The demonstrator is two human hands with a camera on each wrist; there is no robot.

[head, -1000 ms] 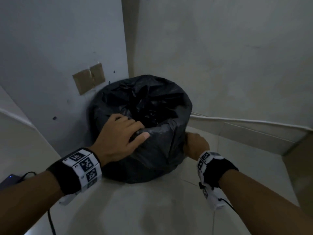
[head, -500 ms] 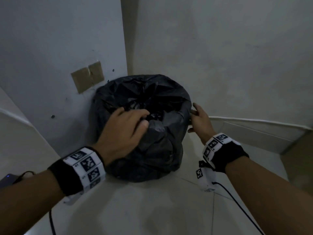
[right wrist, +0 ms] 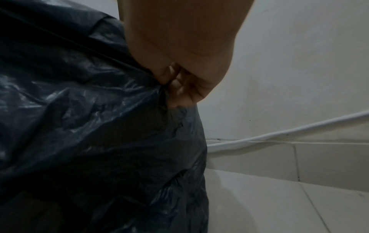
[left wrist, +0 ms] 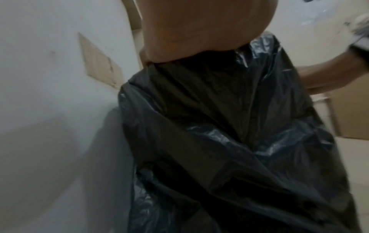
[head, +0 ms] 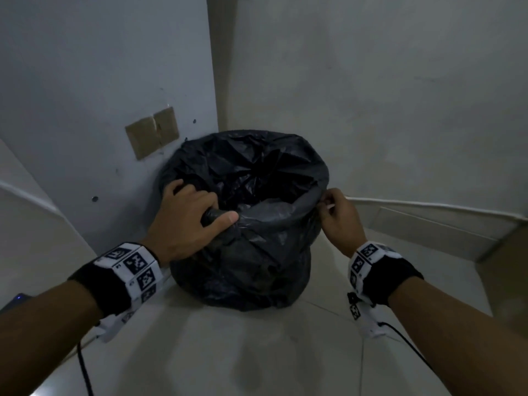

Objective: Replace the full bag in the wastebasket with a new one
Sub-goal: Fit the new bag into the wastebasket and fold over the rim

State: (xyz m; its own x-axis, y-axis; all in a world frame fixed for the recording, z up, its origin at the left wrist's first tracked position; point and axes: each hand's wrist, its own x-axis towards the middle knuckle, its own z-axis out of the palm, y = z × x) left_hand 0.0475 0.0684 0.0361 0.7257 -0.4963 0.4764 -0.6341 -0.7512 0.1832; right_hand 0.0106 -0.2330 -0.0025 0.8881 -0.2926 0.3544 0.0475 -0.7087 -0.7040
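Tiled floor [head: 257, 352] corner, wastebasket against wall, black bag [head: 257, 252] draped over it, left hand [head: 185, 221] fingers curled gripping near-left rim fold, right hand [head: 337, 218] pinching right rim edge, fingers curled.

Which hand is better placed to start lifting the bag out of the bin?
Probably the left hand: it grips a gathered bunch of the black bag at the near rim, while the right hand only pinches the edge.

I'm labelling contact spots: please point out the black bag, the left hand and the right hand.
black bag [head: 257, 252], head view, front side.
left hand [head: 183, 221], head view, back of hand.
right hand [head: 340, 221], head view, back of hand.
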